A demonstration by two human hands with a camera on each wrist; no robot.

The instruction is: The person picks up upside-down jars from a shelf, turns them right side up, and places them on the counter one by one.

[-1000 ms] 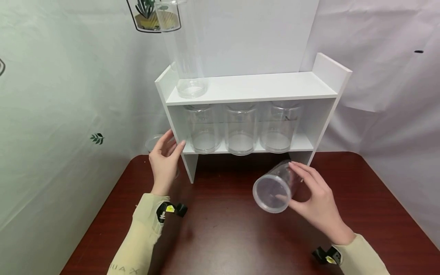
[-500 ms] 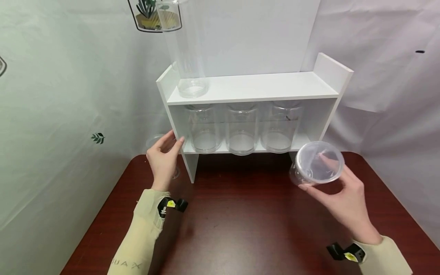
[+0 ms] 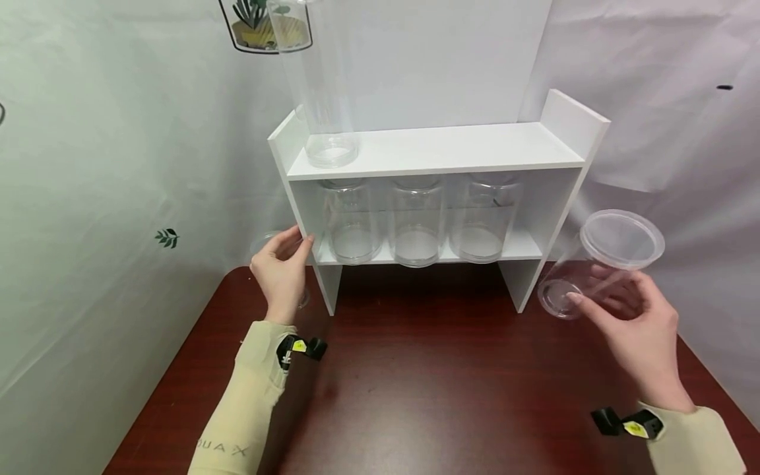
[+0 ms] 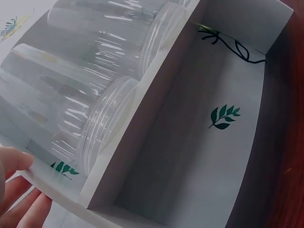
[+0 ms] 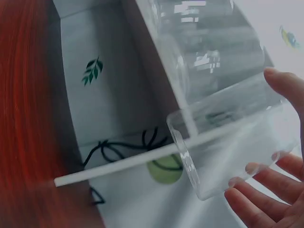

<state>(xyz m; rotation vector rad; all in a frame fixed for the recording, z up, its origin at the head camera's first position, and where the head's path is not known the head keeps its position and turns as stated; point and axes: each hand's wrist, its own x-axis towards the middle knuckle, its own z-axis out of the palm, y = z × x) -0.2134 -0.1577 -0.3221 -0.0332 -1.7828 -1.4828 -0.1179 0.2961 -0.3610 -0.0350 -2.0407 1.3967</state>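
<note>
Looks like a light, stiff, slippery, clear cylindrical plastic jar (image 3: 578, 269), pinched by the right hand (image 3: 644, 326), best held mid-wall, below the perhaps lidded end (image 3: 622, 239) above the grip.

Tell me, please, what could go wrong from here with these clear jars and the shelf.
The right hand holds a tilted jar in the air beside the shelf; its smooth side might slip.

The left hand grips the shelf's left side, so a tug could rock the tall container on top.

The middle jar of three stands at the board's front edge; a jolt might tip it off.
</note>
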